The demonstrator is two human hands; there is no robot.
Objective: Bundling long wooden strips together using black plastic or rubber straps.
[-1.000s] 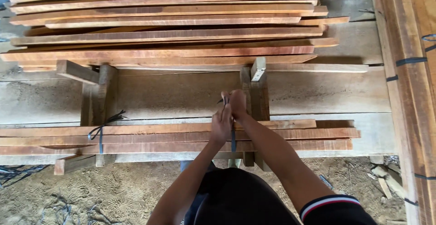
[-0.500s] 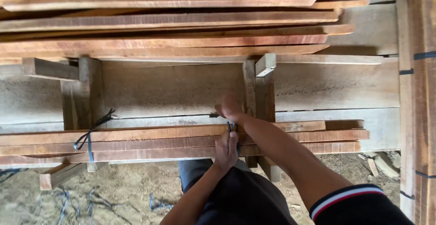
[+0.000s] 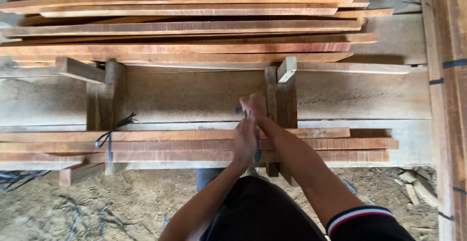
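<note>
At the bottom centre of the frame, the person's dark shorts (image 3: 258,212) and a dark sleeve with red and white cuff stripes (image 3: 362,221) filled the nearest zone, above sandy ground (image 3: 136,197) littered with dark strap scraps at lower left and wood offcuts (image 3: 413,187) at lower right. Both forearms extended up the frame toward a small bundle of reddish planks (image 3: 170,146) lying horizontally across the lower middle. The left hand (image 3: 245,141) rested on top of this bundle, its grip pressed together around a dark strap (image 3: 257,148) that ran vertically over the planks just right of centre. The right hand (image 3: 254,106) sat just beyond the bundle, in the centre of the frame, its grip closed and pinching the upper end of the same strap. A second dark strap (image 3: 109,134) was already tied around the bundle at left, its loose ends splayed upward. The bundle lay on two upright wooden supports, one at left (image 3: 114,95) and one just right of the hands (image 3: 287,102). Behind these ran a pale grey timber beam (image 3: 194,95). Farther still, across the upper frame, a large stack of long reddish boards (image 3: 185,27) lay horizontally. A strapped plank bundle (image 3: 447,75) ran vertically along the right edge.
</note>
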